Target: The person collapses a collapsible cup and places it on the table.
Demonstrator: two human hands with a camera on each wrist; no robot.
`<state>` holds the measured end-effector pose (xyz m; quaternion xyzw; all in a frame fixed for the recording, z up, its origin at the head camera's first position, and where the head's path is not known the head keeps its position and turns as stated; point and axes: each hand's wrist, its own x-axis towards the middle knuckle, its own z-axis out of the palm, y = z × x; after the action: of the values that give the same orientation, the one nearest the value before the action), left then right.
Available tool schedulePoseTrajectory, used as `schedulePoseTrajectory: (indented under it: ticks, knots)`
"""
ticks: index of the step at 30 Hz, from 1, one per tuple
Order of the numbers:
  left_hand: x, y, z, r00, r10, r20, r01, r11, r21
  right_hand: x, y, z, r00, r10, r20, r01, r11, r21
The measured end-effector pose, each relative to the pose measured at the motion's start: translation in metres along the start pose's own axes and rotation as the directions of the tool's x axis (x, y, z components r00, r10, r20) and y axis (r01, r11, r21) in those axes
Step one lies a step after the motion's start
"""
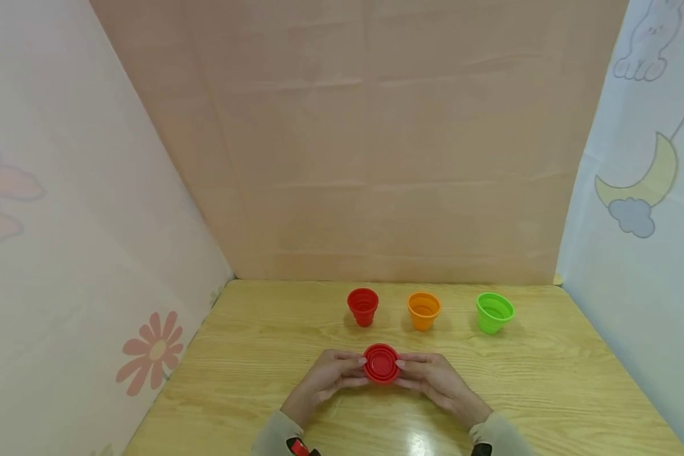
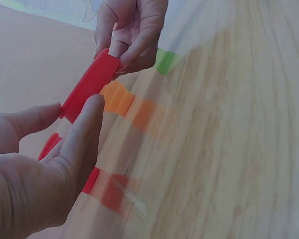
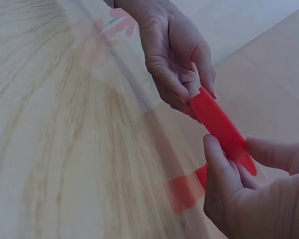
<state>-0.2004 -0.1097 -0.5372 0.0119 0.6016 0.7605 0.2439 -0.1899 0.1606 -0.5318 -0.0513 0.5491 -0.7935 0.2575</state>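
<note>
A flattened red collapsible cup [image 1: 381, 364] is held above the table between both hands, its ringed inside facing up toward the head camera. My left hand [image 1: 335, 375] pinches its left edge, thumb on the rim and fingers beneath. On the opposite edge, my right hand [image 1: 436, 381] pinches it the same way. From the left wrist, the flat cup [image 2: 87, 89] appears edge-on as a thin red band. Beyond the hands stand three expanded cups: a red cup [image 1: 363, 307], an orange cup [image 1: 424, 311] and a green cup [image 1: 493, 313].
The three standing cups form a row near the back of the wooden table [image 1: 251, 354]. A brown paper-like panel [image 1: 387, 158] rises behind it. White walls with drawings enclose the left side [image 1: 80, 221] and the right side [image 1: 615, 266].
</note>
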Motion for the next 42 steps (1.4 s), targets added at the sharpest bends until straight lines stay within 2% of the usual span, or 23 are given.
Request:
schedulePoseTrajectory:
  ticks: [4, 7, 14, 21, 28, 34, 42]
  knots:
    - [-0.003, -0.001, -0.007, 1.000, -0.004, -0.005, 0.004, 1.000, 0.008, 0.003, 0.004, 0.008, 1.000, 0.004, -0.013, -0.004, 1.000, -0.006]
    - [-0.006, 0.003, -0.018, 1.000, -0.002, -0.007, 0.002, 1.000, 0.027, 0.009, 0.008, 0.017, 1.000, 0.010, -0.025, -0.011, 1.000, -0.006]
    - [-0.011, 0.019, -0.061, 0.999, 0.027, 0.027, -0.031, 0.991, 0.134, 0.039, 0.015, 0.049, 0.998, 0.002, -0.058, -0.003, 1.000, -0.011]
    - [-0.014, 0.032, -0.091, 0.998, 0.048, -0.026, -0.042, 0.975, 0.217, 0.066, 0.017, 0.076, 0.997, -0.006, -0.082, 0.003, 0.999, -0.036]
    - [-0.018, 0.048, -0.119, 0.992, 0.050, -0.112, -0.019, 0.967, 0.256, 0.094, 0.016, 0.104, 0.995, -0.021, -0.098, 0.016, 0.998, -0.054]
    - [-0.013, 0.062, -0.136, 0.991, 0.029, -0.129, 0.005, 0.967, 0.254, 0.114, 0.013, 0.119, 0.990, -0.027, -0.140, 0.017, 0.997, -0.069]
    - [-0.007, 0.074, -0.154, 0.991, 0.041, -0.128, -0.007, 0.966, 0.258, 0.141, 0.009, 0.135, 0.981, -0.058, -0.185, 0.042, 0.995, -0.089]
